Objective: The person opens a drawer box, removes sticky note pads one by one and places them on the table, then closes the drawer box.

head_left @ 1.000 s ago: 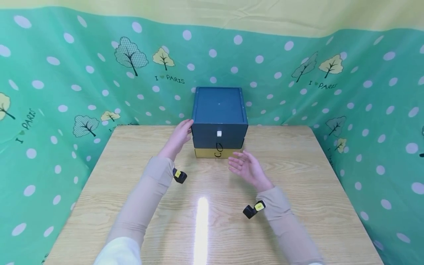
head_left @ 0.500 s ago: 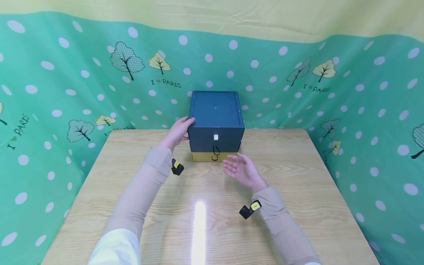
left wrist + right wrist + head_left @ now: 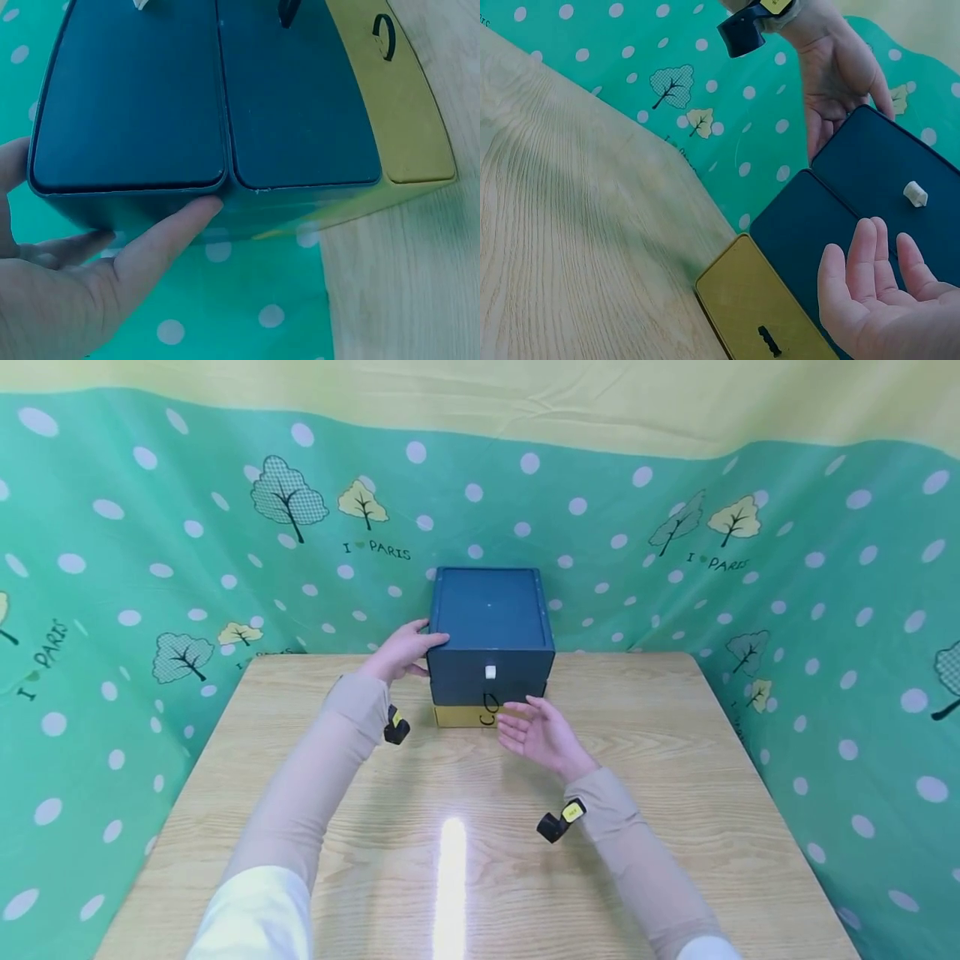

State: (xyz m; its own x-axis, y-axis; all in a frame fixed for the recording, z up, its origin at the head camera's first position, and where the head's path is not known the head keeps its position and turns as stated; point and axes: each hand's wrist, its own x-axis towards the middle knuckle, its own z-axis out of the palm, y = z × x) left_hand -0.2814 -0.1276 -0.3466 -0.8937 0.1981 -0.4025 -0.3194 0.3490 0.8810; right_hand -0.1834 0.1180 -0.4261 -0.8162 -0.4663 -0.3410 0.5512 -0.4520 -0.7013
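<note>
A stack of three drawers stands against the cloth backdrop at the table's far side. Its top drawer (image 3: 457, 672) is dark blue with a white knob (image 3: 915, 194). The middle drawer (image 3: 300, 112) is blue with a black pull, and the bottom drawer (image 3: 416, 142) is yellow with a black loop pull (image 3: 386, 37). My left hand (image 3: 401, 652) rests at the stack's upper left corner, thumb over the top edge and fingers along the side. In front of the yellow drawer hovers my right hand (image 3: 543, 735), palm turned inward, fingers loosely extended, holding nothing.
The wooden table (image 3: 660, 760) carries a bright light reflection (image 3: 452, 885) down its middle. Green dotted cloth (image 3: 600, 543) hangs close behind the stack and on both sides. Each wrist wears a small black camera (image 3: 553, 827).
My left hand has come onto the stack's upper left corner, its thumb sliding over the top edge. The right hand has shifted slightly left. The head view has tilted a little.
</note>
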